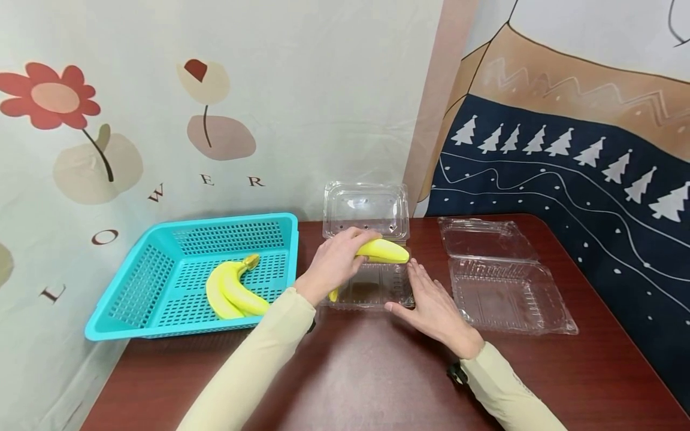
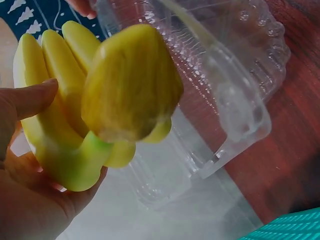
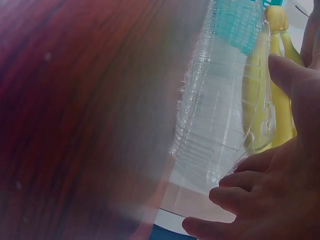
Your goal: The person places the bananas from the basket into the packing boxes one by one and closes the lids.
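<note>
Brown table (image 1: pixel 356 377) — left hand (image 1: pixel 335 258) grips bananas (image 1: pixel 387 251) over container (image 1: pixel 372 290)

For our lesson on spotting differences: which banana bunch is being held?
The held bunch is the one in the left hand, at the clear container nearer the teal basket; the other bunch lies unheld inside that basket.

Both forearms (image 1: pixel 257 362) reach forward, the left hand (image 1: pixel 336 260) curled in a grip, the right hand (image 1: pixel 439 308) straight-fingered.
</note>
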Motion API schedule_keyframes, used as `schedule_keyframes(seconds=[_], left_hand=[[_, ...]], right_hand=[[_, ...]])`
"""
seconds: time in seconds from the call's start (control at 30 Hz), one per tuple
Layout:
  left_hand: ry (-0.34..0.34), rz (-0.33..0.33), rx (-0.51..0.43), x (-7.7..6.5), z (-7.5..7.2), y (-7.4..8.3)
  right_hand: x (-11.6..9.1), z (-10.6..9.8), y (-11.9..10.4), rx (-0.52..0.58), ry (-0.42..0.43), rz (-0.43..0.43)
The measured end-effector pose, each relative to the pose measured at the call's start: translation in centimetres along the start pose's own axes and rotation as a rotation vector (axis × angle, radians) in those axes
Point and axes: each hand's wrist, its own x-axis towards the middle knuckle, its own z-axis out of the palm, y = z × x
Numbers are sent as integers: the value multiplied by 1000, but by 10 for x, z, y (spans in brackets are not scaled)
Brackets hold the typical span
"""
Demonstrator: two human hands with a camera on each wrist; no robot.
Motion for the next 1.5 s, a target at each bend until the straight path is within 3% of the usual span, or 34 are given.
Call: schedule_keyframes(seconds=[0.27,0.67,1.07,1.5], left_hand=[[22,55,104,1,15,-2],[44,22,199,-1,37,-8],[35,-1,172,-4,52,-15],[31,7,161,-7,59,-14]], right_hand=[[1,1,0,-2,4,-5],[2,-1,1,3,-1,-9],[2,-3,2,1,-1,-8],[1,-3,3,-18,9,-7]])
